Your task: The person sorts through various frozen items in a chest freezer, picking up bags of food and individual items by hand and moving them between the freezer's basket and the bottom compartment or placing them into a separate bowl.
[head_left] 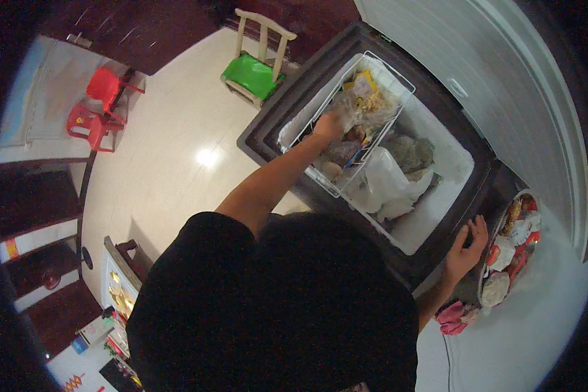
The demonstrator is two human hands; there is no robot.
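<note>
My left hand (pixel 330 125) reaches into a white wire basket (pixel 387 125) hung in the left part of an open chest freezer. It is among clear plastic bags (pixel 347 108) of food, and its fingers are blurred and partly hidden, so I cannot make out a grip. A yellow packet (pixel 363 83) lies at the basket's far end. Beside the basket, lower in the freezer, sit a white plastic bag (pixel 389 179) and a greenish bagged bundle (pixel 411 153). My right hand (pixel 465 251) is at the dark freezer rim (pixel 482 186) on the right, fingers apart, holding nothing.
The freezer lid (pixel 467 49) stands raised along the right. Close by my right hand is a container of bagged items (pixel 513 245), with a pink cloth-like thing (pixel 456 318) below it. A green-seated chair (pixel 253 73) and red chairs (pixel 98 108) stand on the pale floor.
</note>
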